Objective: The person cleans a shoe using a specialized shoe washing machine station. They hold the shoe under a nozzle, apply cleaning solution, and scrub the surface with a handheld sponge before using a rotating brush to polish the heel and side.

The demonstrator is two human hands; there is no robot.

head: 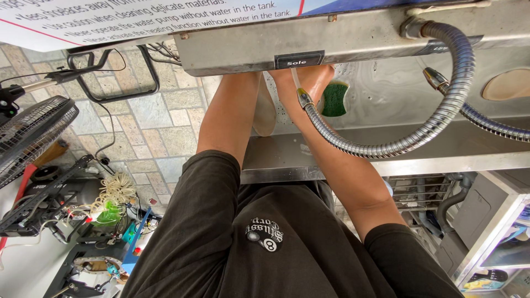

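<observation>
My right hand (311,79) reaches into a steel sink (386,105) and grips a green sponge (335,98). Its fingers are partly hidden under a steel housing (248,47) that overhangs the sink. A thin metal hose nozzle (304,98) lies across that wrist. My left forearm (229,118) runs up beside a beige shoe sole (265,110) standing at the sink's edge. The left hand itself is hidden behind the housing. The sink bottom is wet and soapy.
A thick flexible steel hose (447,110) loops across the sink. A second beige sole (510,83) lies at the right. A black fan (27,132), tangled cables (113,193) and a tiled floor (160,127) are on the left. A wire rack (417,190) sits below the sink.
</observation>
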